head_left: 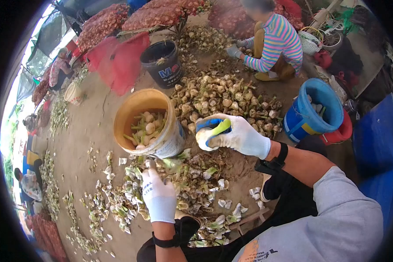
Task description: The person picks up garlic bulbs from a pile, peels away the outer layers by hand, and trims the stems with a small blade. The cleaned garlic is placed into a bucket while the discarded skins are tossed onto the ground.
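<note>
My right hand (238, 136), in a white glove with blue on the fingers, is wrapped round a pale garlic bulb (204, 139) whose short green stem points up to the right. The bulb hangs just right of a yellowish bucket (129, 102) with peeled garlic bulbs (150, 127) inside. My left hand (158, 192), in a white glove, is below that bucket, above loose peelings (131, 192). Its fingers are pressed together near the bucket's lower edge; what they hold, if anything, is too small to make out.
Behind the bucket lies a pile of unpeeled garlic (222, 98). A black bucket (163, 65) stands at the back, a blue bucket (321, 105) at the right. A person in a striped top (277, 43) crouches beyond the pile. Red net sacks (161, 17) line the back.
</note>
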`<state>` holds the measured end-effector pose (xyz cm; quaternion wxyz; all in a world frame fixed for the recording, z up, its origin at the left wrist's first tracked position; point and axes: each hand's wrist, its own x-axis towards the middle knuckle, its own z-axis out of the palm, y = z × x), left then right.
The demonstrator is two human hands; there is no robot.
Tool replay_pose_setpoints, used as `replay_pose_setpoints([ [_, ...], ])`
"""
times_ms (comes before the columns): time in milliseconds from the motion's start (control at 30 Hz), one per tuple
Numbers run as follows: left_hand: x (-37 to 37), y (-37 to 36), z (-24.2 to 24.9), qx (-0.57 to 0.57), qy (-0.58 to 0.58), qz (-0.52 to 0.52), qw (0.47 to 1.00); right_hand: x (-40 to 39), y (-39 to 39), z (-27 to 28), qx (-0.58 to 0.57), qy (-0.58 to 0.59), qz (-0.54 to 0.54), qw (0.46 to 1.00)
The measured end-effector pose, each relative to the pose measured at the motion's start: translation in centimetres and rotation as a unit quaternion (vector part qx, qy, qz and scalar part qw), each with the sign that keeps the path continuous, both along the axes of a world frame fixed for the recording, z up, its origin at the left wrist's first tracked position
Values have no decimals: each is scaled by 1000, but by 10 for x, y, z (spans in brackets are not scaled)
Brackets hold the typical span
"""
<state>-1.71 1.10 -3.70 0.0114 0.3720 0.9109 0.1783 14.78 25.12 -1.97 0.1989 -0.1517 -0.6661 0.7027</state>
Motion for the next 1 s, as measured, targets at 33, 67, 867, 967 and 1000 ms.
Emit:
replay_pose_setpoints([
  [33, 0, -4, -1, -26, -22, -11, 999, 2, -5, 4, 13, -20, 2, 1000],
  [67, -1, -5, 0, -2, -32, -32, 999, 2, -9, 7, 9, -22, 6, 1000],
  [867, 46, 30, 23, 231, -153, -109, 955, -1, -31, -8, 223, 3, 64, 973],
  [967, 44, 32, 31, 235, -135, -100, 957, -1, -31, -8, 168, 30, 80, 982],
  [1000, 42, 32, 33, 247, -154, -79, 953, 0, -30, -6, 129, 47, 102, 985],
])
